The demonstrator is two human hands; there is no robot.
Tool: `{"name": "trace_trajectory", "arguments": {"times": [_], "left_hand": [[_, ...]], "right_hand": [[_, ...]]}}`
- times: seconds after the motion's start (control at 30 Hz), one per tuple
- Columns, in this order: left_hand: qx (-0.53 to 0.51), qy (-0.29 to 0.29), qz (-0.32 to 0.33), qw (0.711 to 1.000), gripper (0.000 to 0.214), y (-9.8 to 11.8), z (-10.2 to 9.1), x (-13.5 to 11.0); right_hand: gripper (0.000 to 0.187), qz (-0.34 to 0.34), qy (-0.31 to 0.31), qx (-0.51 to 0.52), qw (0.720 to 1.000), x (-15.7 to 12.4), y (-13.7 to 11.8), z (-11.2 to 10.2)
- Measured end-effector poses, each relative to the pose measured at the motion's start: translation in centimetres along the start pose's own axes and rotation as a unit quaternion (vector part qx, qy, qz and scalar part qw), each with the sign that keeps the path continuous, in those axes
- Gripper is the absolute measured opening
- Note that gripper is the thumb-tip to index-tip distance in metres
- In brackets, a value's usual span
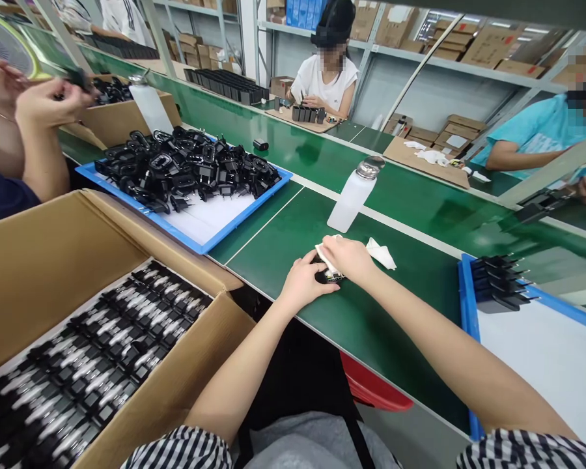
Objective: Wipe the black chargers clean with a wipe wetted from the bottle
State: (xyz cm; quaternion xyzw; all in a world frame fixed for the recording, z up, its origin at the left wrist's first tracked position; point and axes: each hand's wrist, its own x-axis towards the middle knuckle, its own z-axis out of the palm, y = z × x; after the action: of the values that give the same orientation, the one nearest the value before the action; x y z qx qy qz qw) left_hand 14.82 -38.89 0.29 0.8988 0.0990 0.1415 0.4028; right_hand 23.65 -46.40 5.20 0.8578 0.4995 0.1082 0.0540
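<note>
On the green table my left hand (306, 281) is closed around a small black power adapter (328, 277), most of which my fingers hide. My right hand (349, 257) grips a folded white cloth (325, 255) and presses it against the adapter's upper side. A second crumpled white cloth (381, 254) lies just right of my right hand. Behind both hands stands a translucent white bottle (352, 198) with a metal pump top.
At left are an open carton (219, 309) with rows of black adapters and a blue-rimmed tray (202, 246) heaped with black adapters. Another blue-rimmed tray (469, 339) at right holds several adapters (501, 283). Co-workers sit at left and across the table.
</note>
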Motion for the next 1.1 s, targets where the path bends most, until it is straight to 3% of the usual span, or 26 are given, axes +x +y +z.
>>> {"name": "trace_trajectory", "arguments": {"times": [0.13, 0.27, 0.37, 0.5, 0.67, 0.83, 0.9, 0.97, 1.03, 1.1], "left_hand": [[0.007, -0.007, -0.026, 1.000, 0.040, 0.1, -0.1, -0.1], [0.009, -0.015, -0.029, 0.999, 0.043, 0.2, -0.2, -0.2], [0.018, -0.013, -0.029, 0.999, 0.040, 0.2, -0.2, -0.2], [0.019, -0.015, -0.026, 0.999, 0.030, 0.2, -0.2, -0.2], [0.006, -0.014, -0.024, 1.000, 0.038, 0.2, -0.3, 0.0], [0.014, -0.061, -0.010, 0.998, 0.046, 0.8, -0.9, -0.6], [0.032, -0.089, -0.007, 0.995, 0.054, 1.1, -2.4, -0.5], [0.070, -0.057, -0.038, 0.995, 0.053, 0.9, -5.1, 0.4], [0.126, 0.046, -0.114, 0.984, 0.040, -0.1, -9.0, 1.9], [0.174, 0.180, -0.246, 0.936, 0.029, -2.1, -13.1, 3.7]], "right_hand": [[0.017, 0.053, -0.033, -0.067, 0.996, -0.9, 2.9, -0.1], [0.012, 0.144, 0.013, 0.049, 0.988, -1.6, 2.9, -1.5], [0.013, 0.113, 0.029, 0.119, 0.986, -2.0, 0.3, -2.2], [0.018, 0.050, 0.024, 0.014, 0.998, -2.9, -1.5, -0.9], [0.023, 0.087, 0.022, -0.063, 0.994, -4.4, 2.4, 1.2], [0.017, 0.210, -0.023, 0.066, 0.975, -3.1, 5.4, 0.3], [0.020, 0.210, -0.021, 0.124, 0.970, -1.8, 5.5, -0.8], [0.024, 0.198, -0.009, 0.150, 0.969, -0.6, 5.2, -2.0], [0.028, 0.190, 0.011, 0.169, 0.967, 0.2, 4.8, -3.1], [0.029, 0.178, 0.021, 0.199, 0.963, 0.6, 4.6, -3.8]]}}
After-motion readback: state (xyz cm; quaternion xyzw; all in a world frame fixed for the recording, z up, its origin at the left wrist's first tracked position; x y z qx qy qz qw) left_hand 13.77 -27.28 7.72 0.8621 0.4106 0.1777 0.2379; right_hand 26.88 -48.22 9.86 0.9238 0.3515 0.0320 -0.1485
